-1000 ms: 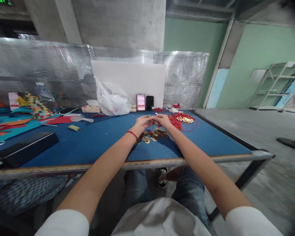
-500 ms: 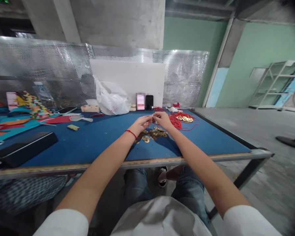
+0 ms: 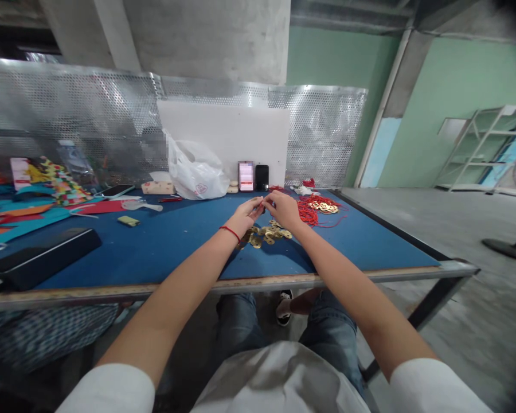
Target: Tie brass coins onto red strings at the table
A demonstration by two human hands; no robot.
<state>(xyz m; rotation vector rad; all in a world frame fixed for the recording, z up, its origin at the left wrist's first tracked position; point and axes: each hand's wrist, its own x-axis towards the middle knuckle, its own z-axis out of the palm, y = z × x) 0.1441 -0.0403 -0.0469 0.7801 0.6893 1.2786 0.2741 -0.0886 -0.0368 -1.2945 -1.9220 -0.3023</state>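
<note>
My left hand [image 3: 246,214] and my right hand [image 3: 282,208] meet over the middle of the blue table, fingertips pinched together. A bit of red cord [image 3: 261,203] shows between them; its ends are hidden by the fingers. Just below the hands lies a loose pile of brass-coloured coins [image 3: 267,234], some with holes in the middle. To the right of my right hand is a heap of red cords [image 3: 308,214], with shiny gold coins [image 3: 324,206] lying on it.
A white plastic bag [image 3: 200,175], a tissue pack [image 3: 158,187] and two upright phones [image 3: 246,176] [image 3: 262,178] stand along the back. Coloured strips [image 3: 34,221] spread over the left side. A long black box [image 3: 43,258] lies at the front left. A person's checked clothing [image 3: 64,332] shows below.
Both hands have shifted slightly to the left, still pinched together. The right hand's fingers now curl further over the left fingertips. The coin pile looks the same.
</note>
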